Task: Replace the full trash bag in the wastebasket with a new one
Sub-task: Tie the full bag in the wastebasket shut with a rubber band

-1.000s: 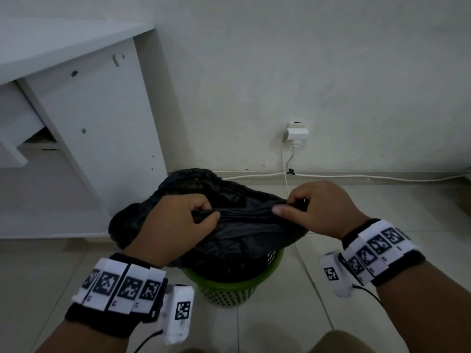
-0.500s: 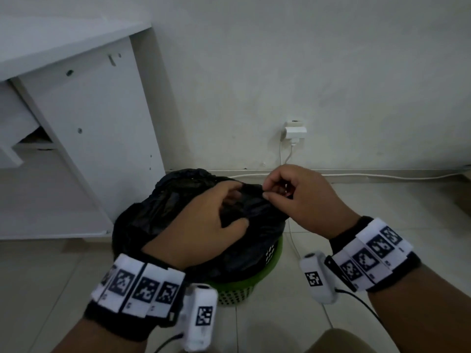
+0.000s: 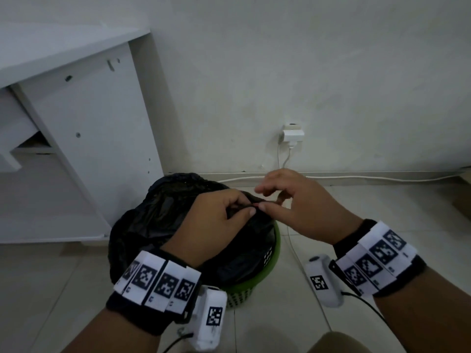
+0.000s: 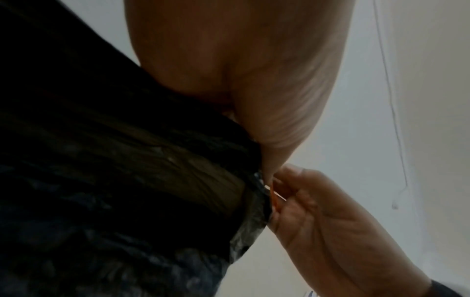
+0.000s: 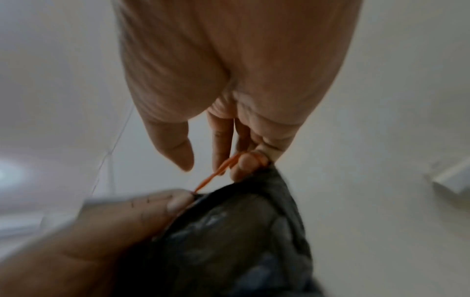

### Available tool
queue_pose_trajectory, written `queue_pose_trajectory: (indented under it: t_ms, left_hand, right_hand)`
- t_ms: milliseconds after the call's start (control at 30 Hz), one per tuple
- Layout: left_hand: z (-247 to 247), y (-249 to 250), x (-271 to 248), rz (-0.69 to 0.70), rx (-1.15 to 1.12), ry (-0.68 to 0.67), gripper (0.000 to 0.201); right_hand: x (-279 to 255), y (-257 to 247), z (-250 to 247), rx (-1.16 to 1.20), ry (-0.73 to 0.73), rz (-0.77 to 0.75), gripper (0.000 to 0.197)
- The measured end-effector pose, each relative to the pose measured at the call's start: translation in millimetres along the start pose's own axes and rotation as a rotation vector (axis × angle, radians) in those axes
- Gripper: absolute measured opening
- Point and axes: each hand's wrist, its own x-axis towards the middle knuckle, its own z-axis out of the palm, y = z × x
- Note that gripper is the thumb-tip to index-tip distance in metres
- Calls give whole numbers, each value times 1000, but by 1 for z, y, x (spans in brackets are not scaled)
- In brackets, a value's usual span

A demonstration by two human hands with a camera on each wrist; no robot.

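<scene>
A black trash bag (image 3: 158, 220) bulges out of the green wastebasket (image 3: 276, 253) on the floor. My left hand (image 3: 244, 208) grips the gathered top of the bag above the basket. Right beside it, my right hand (image 3: 271, 203) pinches a thin orange band (image 5: 216, 174) that stretches from its fingertips to the bag's neck by my left thumb (image 5: 178, 201). In the left wrist view the black bag (image 4: 127, 180) fills the left side, and the orange band (image 4: 278, 198) shows at my right hand's fingers. The bag's contents are hidden.
A white desk's side panel (image 3: 89, 136) stands just left of the basket. On the wall behind is a socket with a white charger (image 3: 293, 135); its cable (image 3: 293, 248) runs down past the basket's right side. Another white cable (image 3: 382, 178) lies along the skirting.
My hands, which held the bag's mouth stretched apart, have come together. The left now bunches the top; the right has let go of the rim and pinches the orange band.
</scene>
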Motion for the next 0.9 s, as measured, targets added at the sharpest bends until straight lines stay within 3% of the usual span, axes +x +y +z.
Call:
queue_pose_trajectory:
  t_ms: [67, 133, 233, 333, 433, 500, 667, 900]
  left_hand:
    - [-3, 0, 3, 36, 74, 20, 1]
    - [-4, -1, 6, 57, 113, 29, 2]
    - [-1, -1, 9, 103, 168, 53, 8]
    - [5, 4, 10, 47, 17, 35, 16]
    - [11, 7, 11, 2, -63, 38, 14]
    - [11, 6, 9, -34, -88, 12, 10]
    - [9, -2, -1, -112, -150, -113, 32]
    - [11, -6, -2, -56, -93, -9, 15]
  right_hand:
    - [-2, 4, 1, -131, -48, -70, 10]
    - [-5, 5, 0, -85, -18, -30, 4]
    - [-6, -2, -6, 196, 49, 108, 6]
    - [-5, -11, -4, 436, 119, 159, 8]
    - [-4, -8, 0, 243, 112, 130, 23]
    - [-6, -7, 1, 93, 71, 77, 22]
    - [-13, 7, -2, 104, 10, 49, 23]
    - [-13, 8, 0, 40, -42, 53, 5]
